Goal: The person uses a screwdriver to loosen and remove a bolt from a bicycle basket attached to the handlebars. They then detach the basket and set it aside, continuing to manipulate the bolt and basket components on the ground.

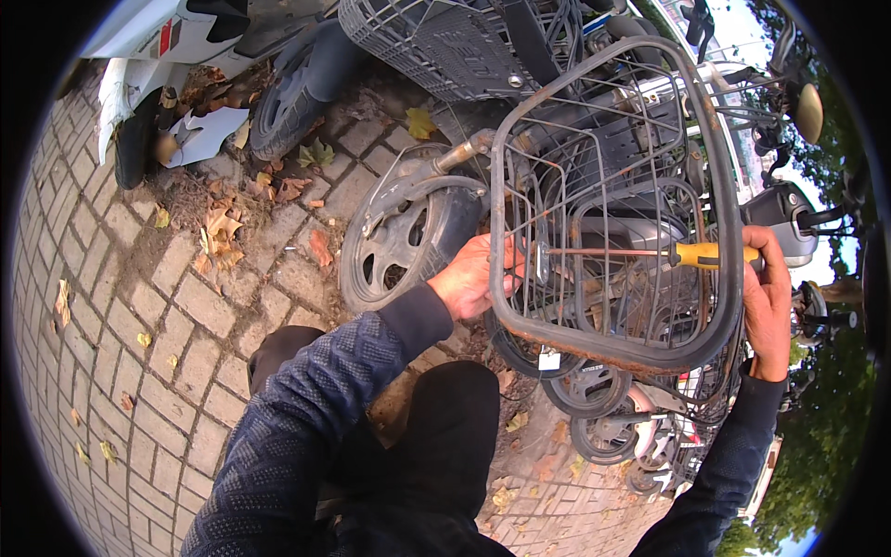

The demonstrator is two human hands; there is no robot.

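Observation:
A rusty black wire basket (pixel 727 204) on the front of a two-wheeler fills the view ahead of me. My right hand (pixel 768 302) is closed round the end of a screwdriver (pixel 696 254) with a yellow and black handle. Its long reddish shaft runs leftward across the inside of the basket. The tip meets a small metal plate (pixel 542 263) at the basket's wires. My left hand (pixel 471 277) is at the basket's left side with its fingers curled in behind the wires by that plate. What those fingers grip is hidden.
Left of the basket is the two-wheeler's front wheel (pixel 408 237). A grey plastic basket (pixel 445 46) and a white scooter (pixel 139 32) stand beyond. More parked two-wheelers (pixel 603 432) line the right. Dry leaves (pixel 221 232) lie on the brick paving (pixel 148 371).

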